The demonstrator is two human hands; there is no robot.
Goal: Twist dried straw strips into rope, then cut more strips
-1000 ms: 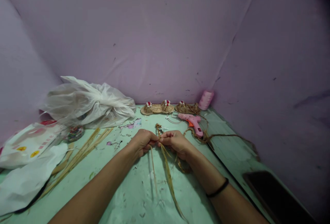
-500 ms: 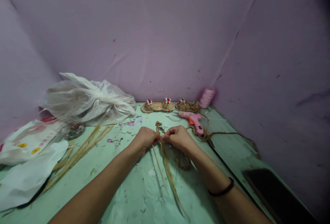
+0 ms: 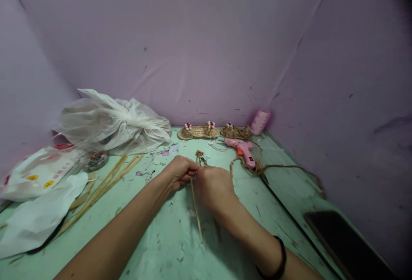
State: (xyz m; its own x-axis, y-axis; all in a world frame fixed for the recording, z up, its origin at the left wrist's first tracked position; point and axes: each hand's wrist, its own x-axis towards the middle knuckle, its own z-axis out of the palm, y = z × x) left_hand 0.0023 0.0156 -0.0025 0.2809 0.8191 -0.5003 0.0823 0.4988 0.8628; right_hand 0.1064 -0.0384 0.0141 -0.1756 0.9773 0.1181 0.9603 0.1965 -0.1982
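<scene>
Above the green tabletop, my left hand is closed in a pinch on a strand of dry plant fibre, which hangs down toward me. My right hand touches it at the fingertips, its fingers curled in; the back of the hand hides most of what it grips. Just beyond both hands lies a small twisted brown cord loop, its lower ends running in between the fingers.
Woven slipper-shaped pieces with red and white beads lie by the wall, near a pink glue gun and a pink thread spool. Plastic bags and fibre strips lie left; a dark phone-like slab lies right.
My right hand has turned over and moved inward and toward me, against my left hand. The long fibre strands below the hands are now mostly hidden, with one thin strand showing.
</scene>
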